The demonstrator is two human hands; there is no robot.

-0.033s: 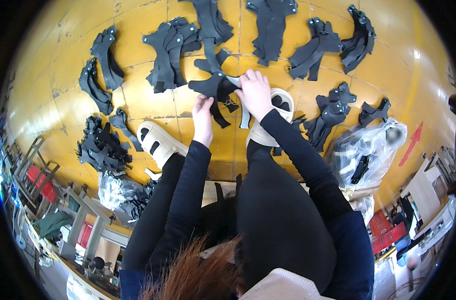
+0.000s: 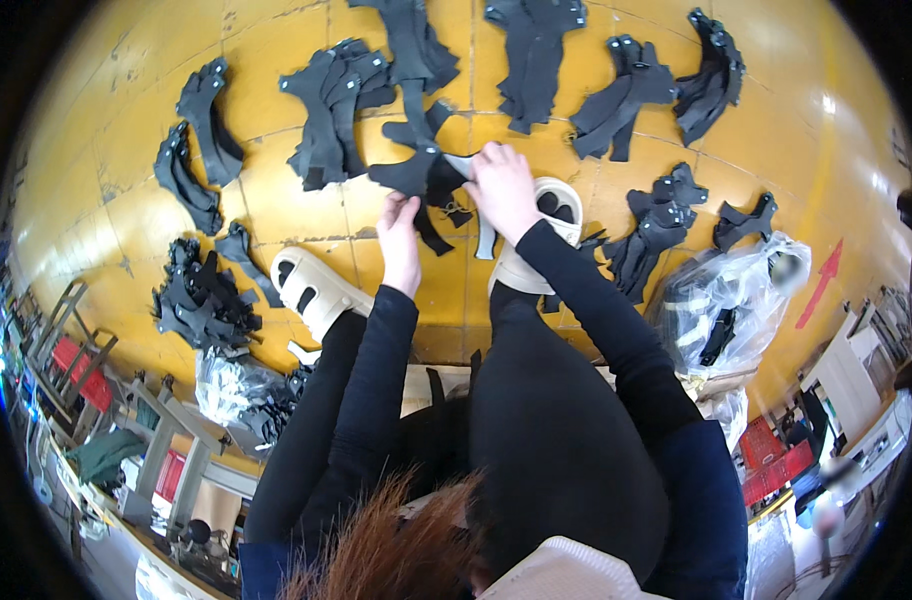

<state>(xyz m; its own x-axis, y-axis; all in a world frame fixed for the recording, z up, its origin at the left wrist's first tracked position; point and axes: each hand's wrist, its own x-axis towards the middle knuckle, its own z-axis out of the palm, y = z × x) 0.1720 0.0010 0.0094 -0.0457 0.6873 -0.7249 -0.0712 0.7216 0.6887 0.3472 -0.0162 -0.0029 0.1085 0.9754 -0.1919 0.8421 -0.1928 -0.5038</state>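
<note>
On the yellow floor in front of my feet lies a branched flat black piece (image 2: 403, 176), apparently fabric, with narrow strips. My right hand (image 2: 503, 190) is over its right side, fingers closed on a part whose grey face (image 2: 460, 165) shows. Beside the strip hanging toward me is my left hand (image 2: 400, 238), its thumb and fingers pinched together near the edge. What lies between those fingertips is too small to make out. A grey strip (image 2: 486, 238) hangs below my right hand, and a small tangle of cord (image 2: 456, 210) sits between the hands.
Stacks of similar black pieces (image 2: 336, 105) lie in an arc around me. A jumbled heap (image 2: 201, 300) is at left. Clear plastic bags stand left (image 2: 231, 385) and right (image 2: 726, 300). My feet wear beige slippers (image 2: 316, 290). Wooden frames (image 2: 181, 450) stand behind at left.
The whole view has shifted slightly to the left. Both hands stay by the same black piece.
</note>
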